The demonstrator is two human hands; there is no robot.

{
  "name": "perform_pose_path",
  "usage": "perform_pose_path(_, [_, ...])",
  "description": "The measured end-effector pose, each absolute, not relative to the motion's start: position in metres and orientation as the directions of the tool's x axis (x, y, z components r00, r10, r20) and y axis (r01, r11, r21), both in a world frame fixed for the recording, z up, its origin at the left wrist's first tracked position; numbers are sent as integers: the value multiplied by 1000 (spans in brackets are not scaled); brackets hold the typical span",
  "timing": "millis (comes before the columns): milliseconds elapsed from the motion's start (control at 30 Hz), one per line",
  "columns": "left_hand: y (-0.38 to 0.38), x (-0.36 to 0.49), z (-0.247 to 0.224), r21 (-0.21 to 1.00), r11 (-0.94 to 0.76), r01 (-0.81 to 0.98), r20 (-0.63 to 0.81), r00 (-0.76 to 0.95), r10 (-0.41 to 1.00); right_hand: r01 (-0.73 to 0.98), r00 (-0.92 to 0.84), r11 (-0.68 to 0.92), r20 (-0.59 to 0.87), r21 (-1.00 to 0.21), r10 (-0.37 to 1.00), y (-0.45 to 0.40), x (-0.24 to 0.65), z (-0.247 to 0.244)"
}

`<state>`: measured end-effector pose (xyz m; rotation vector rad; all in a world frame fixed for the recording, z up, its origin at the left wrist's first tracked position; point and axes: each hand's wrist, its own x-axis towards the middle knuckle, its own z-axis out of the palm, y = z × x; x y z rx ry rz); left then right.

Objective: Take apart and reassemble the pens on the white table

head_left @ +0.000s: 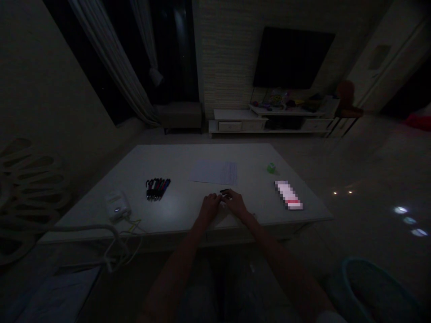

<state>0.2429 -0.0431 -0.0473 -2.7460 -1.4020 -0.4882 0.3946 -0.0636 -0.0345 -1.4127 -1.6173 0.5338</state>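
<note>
Slim black pen [224, 192]: where does it lie?

Low centre of the frame, long axis running sideways, just above the right hand [236, 202], nearer it than the left hand [210, 207].

Held?

Both hands curl narrowly around it; too dark to tell.

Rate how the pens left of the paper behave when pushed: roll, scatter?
The pens look slim and round-barrelled, so they would likely roll if pushed across the white table. Lying side by side, they may scatter rather than move together. Probably light and stiff, though dim light hides their material.
</note>
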Motion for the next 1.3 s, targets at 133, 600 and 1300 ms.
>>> perform_pose_path(133, [-41, 244, -46, 156, -501, 851, 283, 448, 848, 556, 265, 120, 312, -822, 912, -76, 424, -52])
perform_pose_path(600, [-42, 247, -44, 171, -433, 885, 343, 359, 868, 644, 162, 109, 274, -757, 948, -54, 444, -57])
perform_pose_path(1300, [-42, 247, -47, 169, -386, 907, 336, 316, 888, 839, 192, 34, 354, -543, 915, -32, 414, -61])
